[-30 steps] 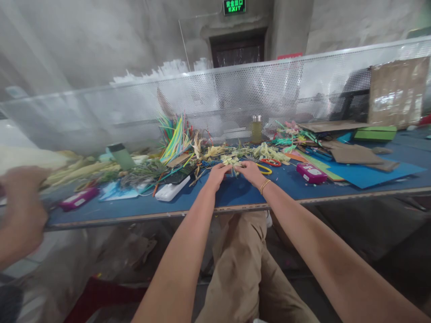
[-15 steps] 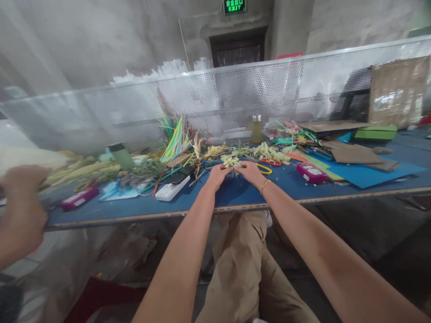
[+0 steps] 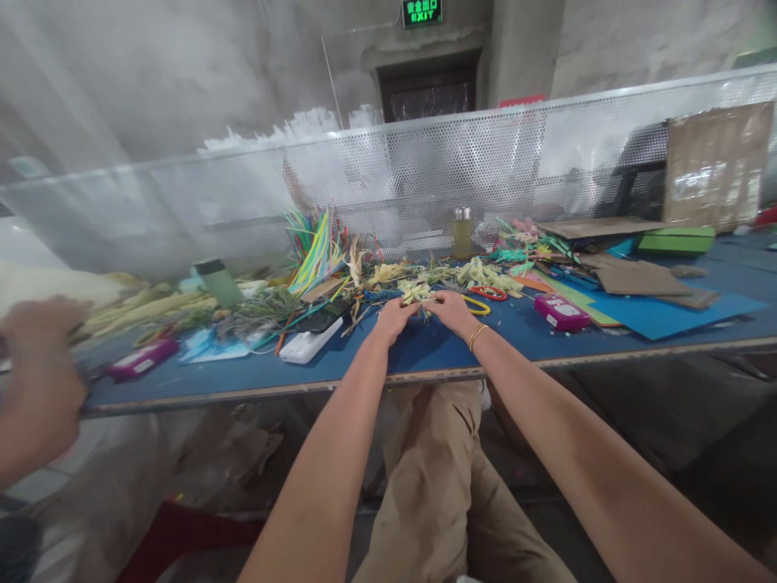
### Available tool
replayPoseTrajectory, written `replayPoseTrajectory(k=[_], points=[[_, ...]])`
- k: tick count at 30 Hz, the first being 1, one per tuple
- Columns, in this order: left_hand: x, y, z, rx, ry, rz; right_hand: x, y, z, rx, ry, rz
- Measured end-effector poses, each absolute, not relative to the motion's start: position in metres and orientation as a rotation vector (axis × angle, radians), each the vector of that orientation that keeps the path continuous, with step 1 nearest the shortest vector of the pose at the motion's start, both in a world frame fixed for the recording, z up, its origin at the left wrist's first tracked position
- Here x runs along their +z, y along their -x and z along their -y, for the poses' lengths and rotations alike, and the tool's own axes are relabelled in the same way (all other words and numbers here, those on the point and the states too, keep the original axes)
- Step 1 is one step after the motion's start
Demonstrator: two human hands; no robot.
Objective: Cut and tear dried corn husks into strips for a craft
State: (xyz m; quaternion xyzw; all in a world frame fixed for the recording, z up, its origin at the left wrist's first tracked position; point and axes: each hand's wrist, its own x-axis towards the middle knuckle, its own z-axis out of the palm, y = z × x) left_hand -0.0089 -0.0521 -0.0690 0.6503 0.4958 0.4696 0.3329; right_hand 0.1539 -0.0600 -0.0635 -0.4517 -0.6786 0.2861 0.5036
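Note:
My left hand (image 3: 396,317) and my right hand (image 3: 450,313) meet over the near part of the blue tabletop (image 3: 358,356). Between them is a pale yellow bunch of strips like a craft flower (image 3: 415,290), and the fingers of both hands are closed on it. Its lower part is hidden by my fingers. Just right of my right hand lie scissors with a yellow handle (image 3: 477,305) and a red handle (image 3: 490,292). Behind the hands is a pile of pale yellow, leaf-like scraps (image 3: 484,274).
A white power bank (image 3: 312,341) and a dark phone (image 3: 323,318) lie to the left. Colourful pipe cleaners (image 3: 319,251) stand behind. A purple box (image 3: 562,312) and blue sheets (image 3: 673,312) lie right. At far left is another person's blurred hand (image 3: 42,324).
My hands stay almost in place around the yellow bunch, with only slight finger movement. The other person's hand at the far left has shifted a little.

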Motion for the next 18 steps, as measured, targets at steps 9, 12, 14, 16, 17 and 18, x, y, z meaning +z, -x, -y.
replayPoseTrajectory(k=[9,12,14,16,17,18], points=[[-0.0633,0.0024,0.0592,1.262,-1.461,-1.101,-0.0639,-0.1521,0.0566,1.005,0.939,1.5],[-0.0645,0.0041,0.0565,1.271,-1.469,-1.116,-0.0643,-0.153,0.0564,0.98,0.949,1.514],[-0.0653,0.005,0.0551,1.277,-1.48,-1.127,-0.064,-0.1534,0.0574,0.944,0.968,1.538],[-0.0655,0.0054,0.0547,1.277,-1.489,-1.142,-0.0635,-0.1534,0.0587,0.911,0.99,1.552],[-0.0654,0.0056,0.0548,1.271,-1.494,-1.153,-0.0632,-0.1532,0.0593,0.898,1.002,1.556],[-0.0653,0.0058,0.055,1.264,-1.501,-1.165,-0.063,-0.1531,0.0597,0.888,1.012,1.557]])
